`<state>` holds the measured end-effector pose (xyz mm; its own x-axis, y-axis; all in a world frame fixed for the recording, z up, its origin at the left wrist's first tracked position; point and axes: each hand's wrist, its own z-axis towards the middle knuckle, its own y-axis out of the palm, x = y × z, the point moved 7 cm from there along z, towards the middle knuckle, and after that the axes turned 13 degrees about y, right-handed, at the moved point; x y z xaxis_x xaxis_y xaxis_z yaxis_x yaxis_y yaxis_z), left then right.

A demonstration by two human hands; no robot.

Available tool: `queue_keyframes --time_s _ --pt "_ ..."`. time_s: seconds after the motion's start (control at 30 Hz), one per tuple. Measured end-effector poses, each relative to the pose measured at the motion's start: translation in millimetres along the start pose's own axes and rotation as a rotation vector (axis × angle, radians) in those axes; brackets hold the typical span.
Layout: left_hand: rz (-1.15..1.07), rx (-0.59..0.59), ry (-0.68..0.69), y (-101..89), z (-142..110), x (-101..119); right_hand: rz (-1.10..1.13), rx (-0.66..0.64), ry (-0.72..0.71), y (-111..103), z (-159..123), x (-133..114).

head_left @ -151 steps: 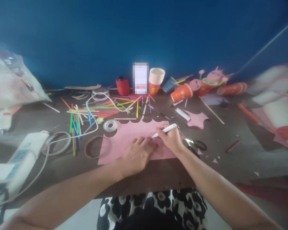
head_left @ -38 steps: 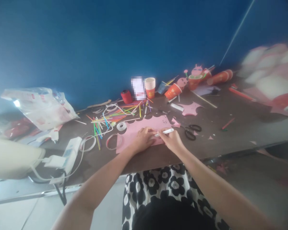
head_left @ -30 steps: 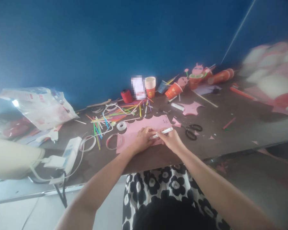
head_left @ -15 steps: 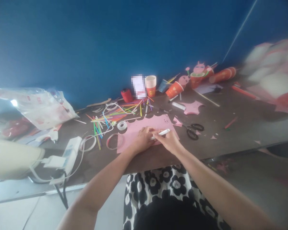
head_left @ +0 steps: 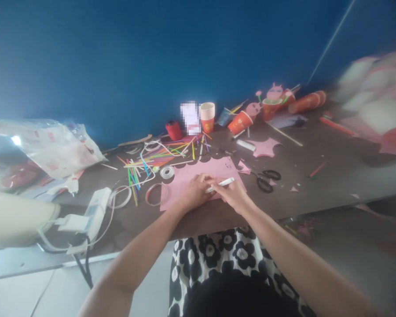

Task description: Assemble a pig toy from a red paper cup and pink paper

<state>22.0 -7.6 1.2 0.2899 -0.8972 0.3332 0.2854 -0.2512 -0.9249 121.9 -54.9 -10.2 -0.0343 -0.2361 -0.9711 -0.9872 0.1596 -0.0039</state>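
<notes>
A sheet of pink paper [head_left: 181, 176] with scalloped cut-outs along its far edge lies on the dark table in front of me. My left hand [head_left: 198, 190] rests on it, palm down, its fingers bent toward the pen and partly hidden by the other hand. In the fingers of my right hand [head_left: 235, 194] is a white marker pen [head_left: 225, 182], held slanted low over the paper. The pen's lower end meets my left fingers, so its tip is hidden. Small dark marks show near the sheet's upper right corner.
Black-handled scissors [head_left: 265, 184] and pink scraps lie right of the sheet. Tape rolls [head_left: 166, 172], colourful sticks [head_left: 161, 155] and a power strip [head_left: 97, 211] with cables sit left. Behind stand stacked paper cups [head_left: 207, 118], a red spool [head_left: 174, 131] and decorated cups [head_left: 240, 123].
Hardly anything differs. The view has shifted very slightly, and both hands stay in place with the marker pen still in my right hand.
</notes>
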Motion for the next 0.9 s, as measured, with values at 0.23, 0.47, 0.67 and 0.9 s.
queue_keyframes --time_s 0.23,0.47,0.67,0.9 --pt "-0.029 0.022 0.023 -0.1 0 -1 0.002 0.02 -0.004 -1 1 0" --pt "-0.013 0.002 0.043 -0.2 2 1 -0.019 0.044 0.04 -10 -7 -2" --pt "0.027 -0.001 0.05 3.8 0 -1 -0.053 0.178 -0.008 -39 -21 1" --pt "-0.005 -0.001 0.016 5.5 -1 -6 -0.823 0.624 -0.319 -117 -39 -31"
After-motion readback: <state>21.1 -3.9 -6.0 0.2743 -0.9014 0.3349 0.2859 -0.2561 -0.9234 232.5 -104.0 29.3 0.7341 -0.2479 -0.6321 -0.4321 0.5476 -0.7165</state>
